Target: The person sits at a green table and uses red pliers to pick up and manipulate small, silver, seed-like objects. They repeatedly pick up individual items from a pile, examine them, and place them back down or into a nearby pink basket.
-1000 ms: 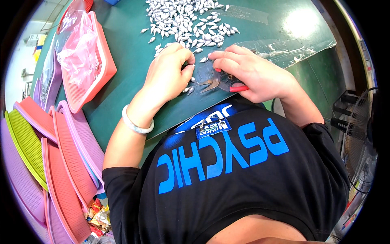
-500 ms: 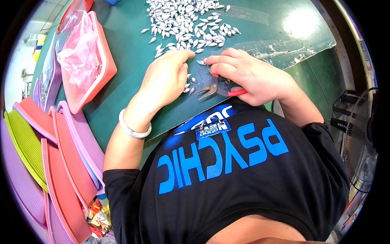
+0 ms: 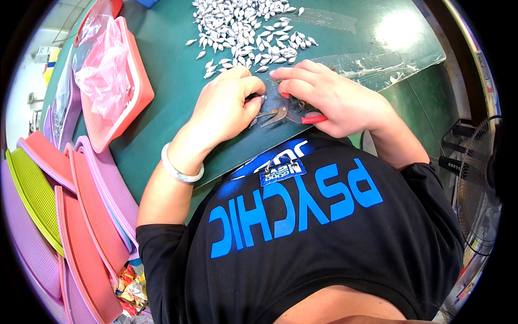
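A: Lighting?
B: Bright and even. One white glare patch on the green table [image 3: 162, 108], beyond the clear plastic sheet [image 3: 388, 67].

A: Shadows?
B: Soft, short, directly under the hands on that table.

A: Picture quality?
B: Sharp at centre. The table's edges bow outward; black corners surround the round frame.

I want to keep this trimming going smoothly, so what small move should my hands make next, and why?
Probably close the red-handled cutters on the small piece pinched in the left hand. The right hand already holds their open blades right beside those fingertips, and the pile of small silver-white pieces lies just beyond on the green table.
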`<act>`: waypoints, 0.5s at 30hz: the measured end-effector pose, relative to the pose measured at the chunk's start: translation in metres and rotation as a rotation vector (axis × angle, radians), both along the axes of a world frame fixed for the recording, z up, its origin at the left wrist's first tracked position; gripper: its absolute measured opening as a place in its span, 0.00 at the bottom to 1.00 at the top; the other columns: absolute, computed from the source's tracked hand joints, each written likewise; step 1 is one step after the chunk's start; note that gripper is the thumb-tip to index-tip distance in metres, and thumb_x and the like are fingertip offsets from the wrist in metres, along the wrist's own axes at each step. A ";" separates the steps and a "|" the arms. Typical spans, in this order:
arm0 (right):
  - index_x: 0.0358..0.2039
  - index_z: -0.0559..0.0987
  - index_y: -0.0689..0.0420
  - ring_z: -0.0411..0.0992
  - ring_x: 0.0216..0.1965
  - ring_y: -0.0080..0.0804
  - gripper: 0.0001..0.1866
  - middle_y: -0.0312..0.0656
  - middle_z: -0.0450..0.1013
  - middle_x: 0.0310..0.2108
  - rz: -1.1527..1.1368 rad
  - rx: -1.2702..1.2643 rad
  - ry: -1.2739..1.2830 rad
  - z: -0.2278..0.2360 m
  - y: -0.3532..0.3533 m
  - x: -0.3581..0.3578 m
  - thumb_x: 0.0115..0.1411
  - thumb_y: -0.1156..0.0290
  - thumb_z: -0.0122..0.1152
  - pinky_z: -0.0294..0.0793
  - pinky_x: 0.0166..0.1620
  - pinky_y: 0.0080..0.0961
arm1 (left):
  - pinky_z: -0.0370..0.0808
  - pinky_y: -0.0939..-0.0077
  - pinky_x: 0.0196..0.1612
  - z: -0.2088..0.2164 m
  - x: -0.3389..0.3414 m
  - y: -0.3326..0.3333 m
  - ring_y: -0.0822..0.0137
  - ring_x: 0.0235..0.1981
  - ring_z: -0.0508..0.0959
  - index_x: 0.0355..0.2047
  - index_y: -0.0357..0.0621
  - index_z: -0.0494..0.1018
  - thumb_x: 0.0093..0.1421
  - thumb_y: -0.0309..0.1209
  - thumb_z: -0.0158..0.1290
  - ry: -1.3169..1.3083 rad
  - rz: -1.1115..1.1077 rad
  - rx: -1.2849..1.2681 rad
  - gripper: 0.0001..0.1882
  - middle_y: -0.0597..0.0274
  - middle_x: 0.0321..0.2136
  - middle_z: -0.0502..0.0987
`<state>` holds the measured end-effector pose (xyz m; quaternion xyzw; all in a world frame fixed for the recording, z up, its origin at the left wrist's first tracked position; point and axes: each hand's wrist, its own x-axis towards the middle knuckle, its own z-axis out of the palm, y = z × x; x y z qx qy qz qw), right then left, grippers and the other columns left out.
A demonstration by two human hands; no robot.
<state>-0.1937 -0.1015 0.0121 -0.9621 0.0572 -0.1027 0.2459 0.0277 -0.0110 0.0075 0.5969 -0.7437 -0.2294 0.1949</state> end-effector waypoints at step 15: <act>0.46 0.69 0.61 0.63 0.53 0.51 0.28 0.49 0.62 0.60 0.014 0.031 0.030 0.003 -0.005 0.006 0.41 0.78 0.65 0.65 0.56 0.41 | 0.73 0.63 0.37 -0.013 0.000 -0.004 0.55 0.33 0.76 0.38 0.44 0.78 0.56 0.28 0.54 0.020 0.132 -0.143 0.10 0.57 0.31 0.73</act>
